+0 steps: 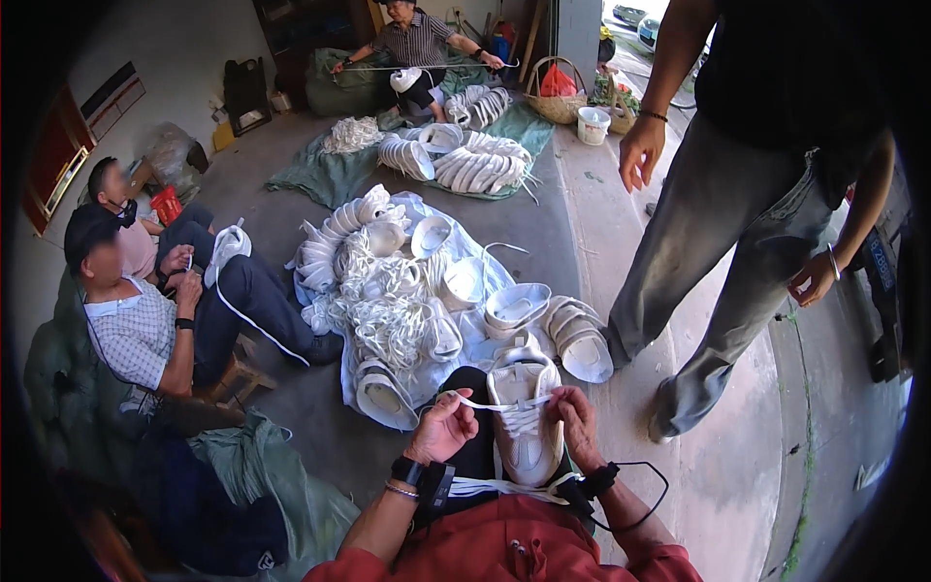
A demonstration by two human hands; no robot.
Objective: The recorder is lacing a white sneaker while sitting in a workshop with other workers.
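Left hand and right hand each pinch the white lace; between these grips lies the shoe, lengthwise across the lace (toe toward the person), nearer the right

The shoelace I hold is matt woven textile; the shoe before me has a smooth toe with a faint sheen. My bracelet is polished metal, my red garment matt cloth. Pale sheet: thin, creased, plastic-looking. Green sheet: creased, woven-looking. Basket: rough wicker. Bucket: smooth plastic. Bag: thin, glossy plastic. Stool: dull, plain wood. Floor: matt, concrete-like.
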